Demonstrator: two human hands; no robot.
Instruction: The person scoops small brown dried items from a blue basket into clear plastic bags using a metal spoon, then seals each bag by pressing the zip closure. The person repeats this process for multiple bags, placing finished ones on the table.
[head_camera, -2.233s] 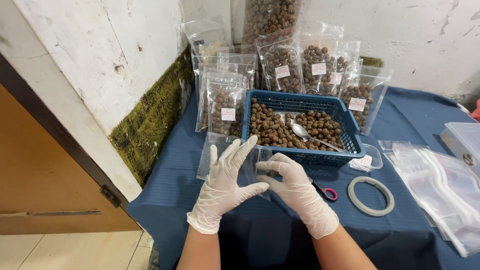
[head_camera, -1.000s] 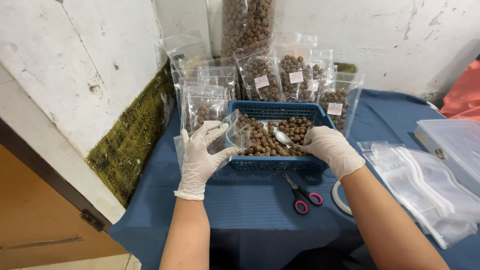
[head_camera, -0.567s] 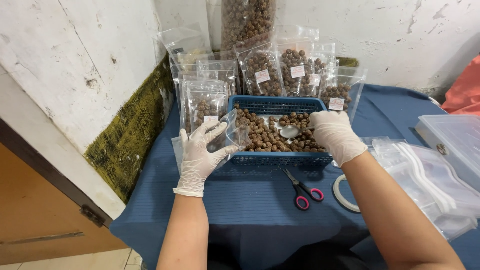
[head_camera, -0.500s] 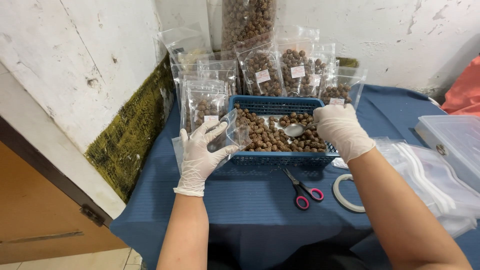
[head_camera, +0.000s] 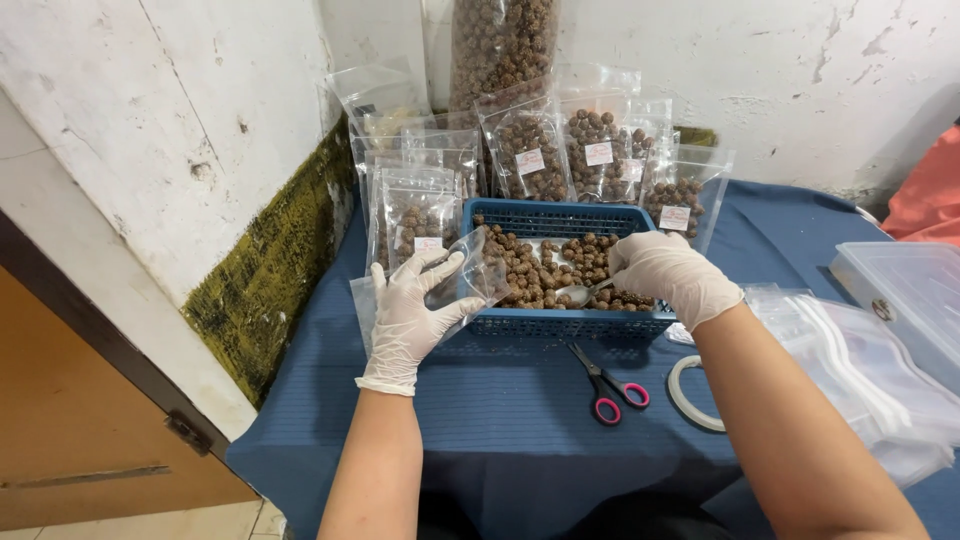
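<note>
A blue plastic basket (head_camera: 570, 324) full of small brown balls (head_camera: 540, 275) stands on a blue cloth. My left hand (head_camera: 415, 310), in a white glove, holds an empty clear pouch (head_camera: 468, 272) open at the basket's left rim. My right hand (head_camera: 672, 275), also gloved, grips a metal spoon (head_camera: 580, 292) whose bowl lies among the balls inside the basket.
Filled, labelled clear pouches (head_camera: 530, 150) stand behind and left of the basket against the wall. Pink-handled scissors (head_camera: 612, 385) and a tape roll (head_camera: 690, 395) lie in front. A stack of empty pouches (head_camera: 850, 370) and a clear lidded box (head_camera: 905, 300) sit at right.
My right hand moved from the basket's far right corner down into the basket and now has the spoon dug into the balls. The left hand keeps the pouch open at the rim.
</note>
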